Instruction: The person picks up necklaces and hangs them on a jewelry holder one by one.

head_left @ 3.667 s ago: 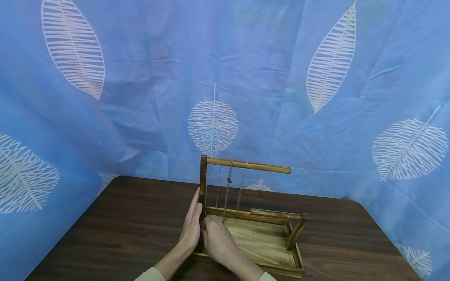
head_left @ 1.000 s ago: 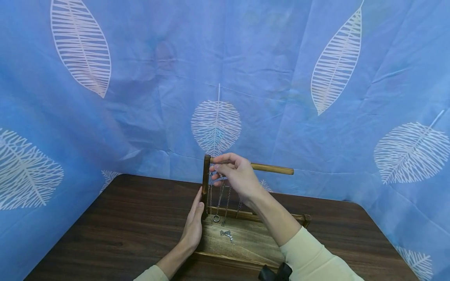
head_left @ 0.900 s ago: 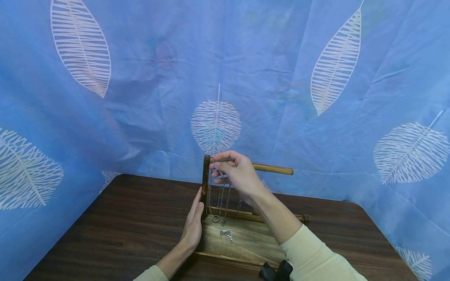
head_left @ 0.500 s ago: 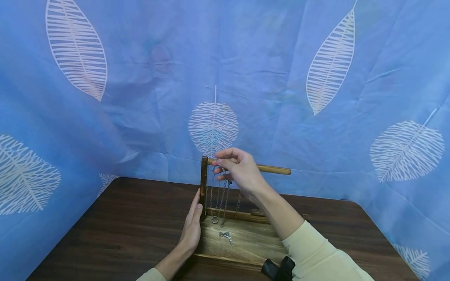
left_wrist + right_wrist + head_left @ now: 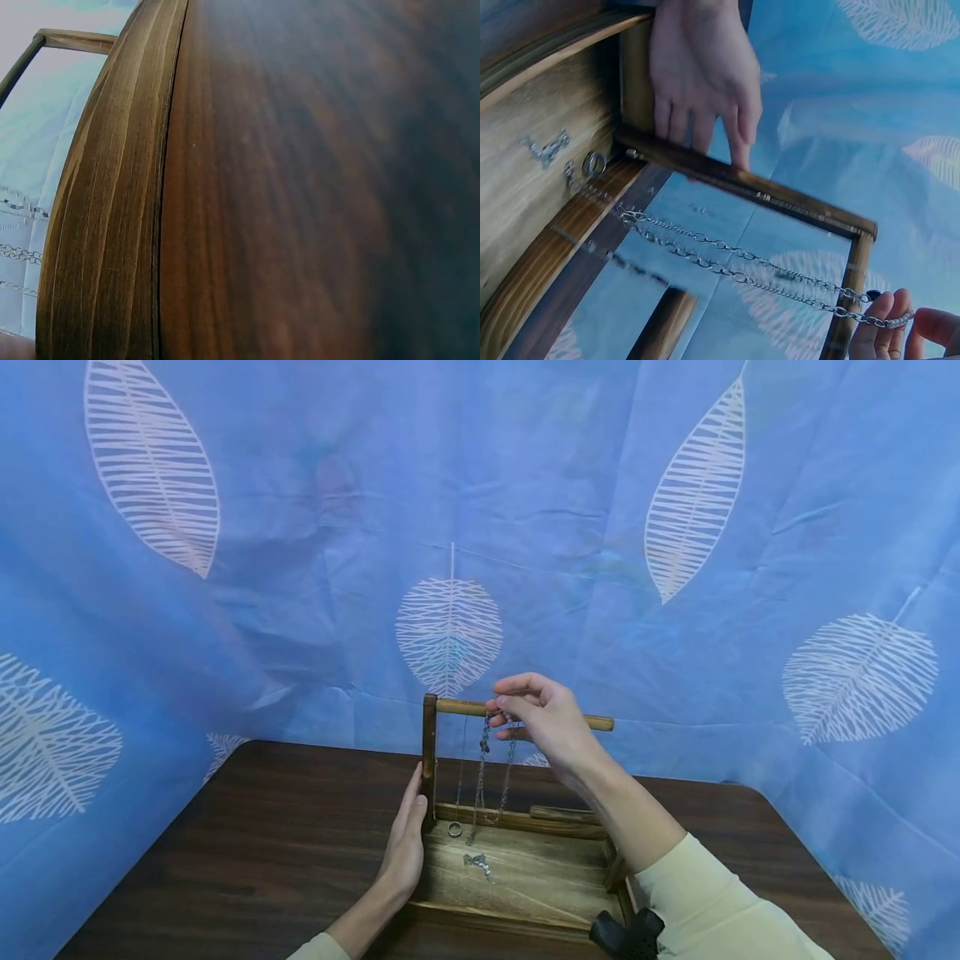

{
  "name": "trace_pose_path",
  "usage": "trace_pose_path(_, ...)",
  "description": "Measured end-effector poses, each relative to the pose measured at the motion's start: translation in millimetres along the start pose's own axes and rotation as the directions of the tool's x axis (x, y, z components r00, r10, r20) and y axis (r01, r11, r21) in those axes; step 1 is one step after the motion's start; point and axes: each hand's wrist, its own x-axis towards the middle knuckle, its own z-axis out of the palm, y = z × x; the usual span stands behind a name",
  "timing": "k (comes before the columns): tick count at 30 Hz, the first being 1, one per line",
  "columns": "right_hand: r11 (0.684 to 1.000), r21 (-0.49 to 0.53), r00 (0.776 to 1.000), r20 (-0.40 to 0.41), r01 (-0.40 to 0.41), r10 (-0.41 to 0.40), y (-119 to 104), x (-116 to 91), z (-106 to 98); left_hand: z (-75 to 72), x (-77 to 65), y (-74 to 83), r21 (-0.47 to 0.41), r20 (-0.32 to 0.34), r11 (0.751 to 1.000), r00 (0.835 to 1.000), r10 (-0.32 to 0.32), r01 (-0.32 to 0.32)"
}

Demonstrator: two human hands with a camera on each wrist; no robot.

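Note:
In the head view my right hand (image 5: 551,718) is raised at the stand's round wooden bar (image 5: 457,707). Its thumb and fingers pinch a silver chain necklace (image 5: 727,247), which hangs down in a long loop in the right wrist view. Another chain (image 5: 480,777) with a small dark charm hangs close to the left of my fingers; a thin one hangs nearer the post. My left hand (image 5: 405,852) rests its straight fingers against the upright post (image 5: 429,752). A ring (image 5: 454,830) and a small heap of silver chain (image 5: 478,864) are at the tray.
The wooden tray (image 5: 555,860) forms the stand's base. A lower, shorter wooden arm (image 5: 558,815) is at its right, partly behind my right forearm. A black device (image 5: 626,935) is at that wrist. Blue leaf-print cloth (image 5: 562,568) surrounds the dark table (image 5: 300,810).
My right hand, earlier low beside the post, rose to the bar and has moved right along it with the pinched necklace. The left hand has stayed on the post.

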Motion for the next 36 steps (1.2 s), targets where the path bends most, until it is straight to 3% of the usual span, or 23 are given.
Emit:
trace_pose_path(21,1.000,-0.018,0.996,-0.094,-0.002,0.001,8.7,-22.0,-83.8,2.0,-1.0,0.0,0.013,-0.005,1.000,1.000,0.018,-0.018)
trace_pose_path(36,0.999,-0.053,0.985,-0.173,-0.003,-0.007,8.5,-35.3,-116.0,1.5,-1.7,-0.6,0.029,-0.004,0.999,1.000,0.014,-0.014)
